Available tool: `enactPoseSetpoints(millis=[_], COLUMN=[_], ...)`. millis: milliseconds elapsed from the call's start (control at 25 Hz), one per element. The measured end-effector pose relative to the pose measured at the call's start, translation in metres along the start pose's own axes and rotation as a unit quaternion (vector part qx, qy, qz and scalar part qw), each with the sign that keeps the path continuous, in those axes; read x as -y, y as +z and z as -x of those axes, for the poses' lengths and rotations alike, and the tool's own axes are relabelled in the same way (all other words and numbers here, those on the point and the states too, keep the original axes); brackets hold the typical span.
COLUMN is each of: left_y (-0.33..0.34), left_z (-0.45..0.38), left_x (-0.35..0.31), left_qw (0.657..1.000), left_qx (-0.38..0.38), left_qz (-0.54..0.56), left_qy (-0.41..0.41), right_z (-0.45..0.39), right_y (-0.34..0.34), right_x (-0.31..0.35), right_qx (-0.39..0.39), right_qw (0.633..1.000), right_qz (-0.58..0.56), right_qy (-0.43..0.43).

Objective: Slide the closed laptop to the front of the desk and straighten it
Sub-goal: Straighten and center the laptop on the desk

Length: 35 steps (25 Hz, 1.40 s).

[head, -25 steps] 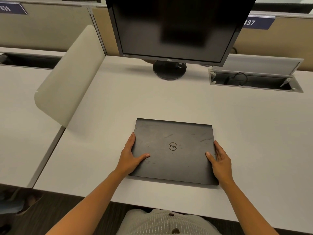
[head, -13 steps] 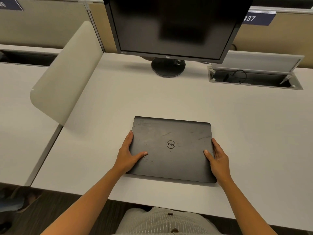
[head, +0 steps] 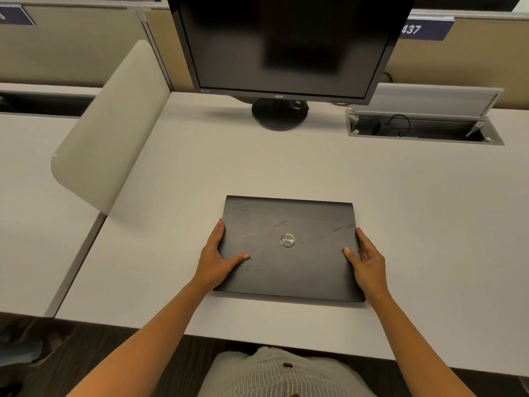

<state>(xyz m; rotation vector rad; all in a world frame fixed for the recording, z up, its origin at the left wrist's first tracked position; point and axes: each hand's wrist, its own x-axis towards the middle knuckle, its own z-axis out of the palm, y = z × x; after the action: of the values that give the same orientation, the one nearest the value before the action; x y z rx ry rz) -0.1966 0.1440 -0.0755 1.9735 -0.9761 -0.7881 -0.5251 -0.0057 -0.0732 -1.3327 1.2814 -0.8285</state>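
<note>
A closed black laptop (head: 289, 224) with a round silver logo lies flat on the white desk (head: 429, 239), a short way back from the front edge and nearly square to it. My left hand (head: 219, 257) grips the laptop's left edge, thumb resting on the lid and fingers along the side. My right hand (head: 367, 262) holds the right edge the same way, thumb on the lid.
A dark monitor (head: 286, 44) on a round stand (head: 279, 114) stands behind the laptop. An open cable hatch (head: 423, 128) is set into the desk at the back right. A beige divider panel (head: 111, 130) rises along the desk's left side.
The laptop and both hands keep the same hold; the laptop sits slightly higher in view, mostly from the camera shifting. No clear change of grip.
</note>
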Motion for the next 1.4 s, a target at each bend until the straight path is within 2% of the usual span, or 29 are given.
enactPoseSetpoints(millis=[600,800,960,1160,1400], left_y=[-0.002,0.007,0.013,0.015,0.015], left_z=[-0.002,0.001,0.001,0.0,-0.009], left_x=[-0.001,-0.005,-0.005,-0.005,-0.013], left_qw=[1.0,0.995,0.969,0.96,0.95], left_qx=[0.017,0.014,-0.002,-0.004,-0.007], left_qz=[-0.013,-0.089,-0.225,-0.264,-0.298], left_qy=[0.004,0.05,0.102,0.094,0.094], right_z=[-0.001,0.004,0.006,0.007,-0.003], right_y=[0.0,0.007,0.015,0.017,0.019], right_x=[-0.002,-0.003,-0.001,0.0,0.014], right_qx=[0.003,-0.022,0.009,0.019,-0.02], right_qw=[1.0,0.986,0.96,0.949,0.93], right_qz=[0.025,0.158,0.262,0.298,0.355], right_qy=[0.002,-0.055,-0.096,-0.099,-0.095])
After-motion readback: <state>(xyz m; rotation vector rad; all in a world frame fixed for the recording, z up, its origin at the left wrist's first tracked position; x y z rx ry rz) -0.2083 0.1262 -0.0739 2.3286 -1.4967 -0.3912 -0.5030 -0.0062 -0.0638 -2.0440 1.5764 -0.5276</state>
